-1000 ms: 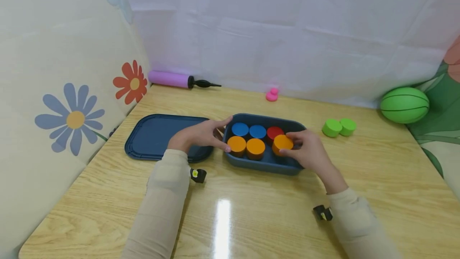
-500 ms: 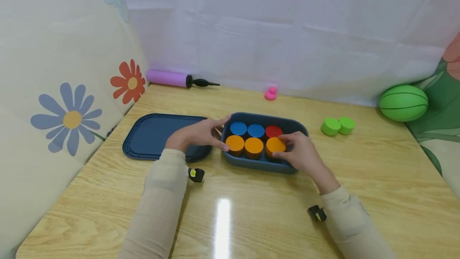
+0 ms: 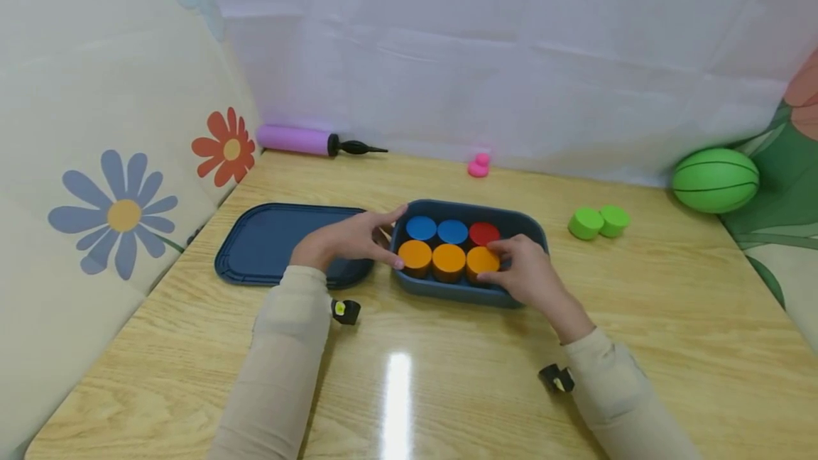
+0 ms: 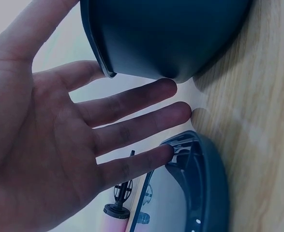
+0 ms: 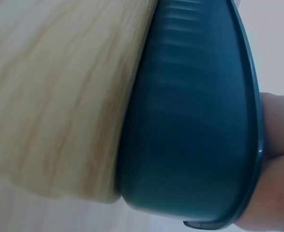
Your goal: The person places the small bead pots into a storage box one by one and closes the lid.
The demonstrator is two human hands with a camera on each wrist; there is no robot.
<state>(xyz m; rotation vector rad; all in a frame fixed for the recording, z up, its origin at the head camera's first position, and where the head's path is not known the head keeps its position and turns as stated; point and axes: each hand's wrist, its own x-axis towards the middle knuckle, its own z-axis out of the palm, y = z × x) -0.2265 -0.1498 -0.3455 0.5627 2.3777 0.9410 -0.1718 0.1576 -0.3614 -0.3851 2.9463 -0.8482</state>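
A dark blue box (image 3: 469,294) sits in the middle of the table, holding two blue round blocks (image 3: 421,228), a red round block (image 3: 483,234) and a front row of orange round blocks (image 3: 449,261). My left hand (image 3: 348,238) spans the box's left end, thumb and index finger at its rim; the left wrist view shows the other fingers (image 4: 137,128) stretched out under the box wall. Over the box's right part, my right hand (image 3: 530,272) pinches the rightmost orange block (image 3: 481,263) between thumb and fingers. In the right wrist view the box wall hides those fingertips.
A dark blue lid (image 3: 275,236) lies left of the box, partly under my left forearm. Two green round blocks (image 3: 586,223) stand at the right. Farther back are a purple pump (image 3: 294,139), a pink duck (image 3: 479,165) and a green ball (image 3: 716,180).
My right hand has moved left and lowered the orange block beside the middle orange one, completing a tight front row. The left hand stays at the box's left end.
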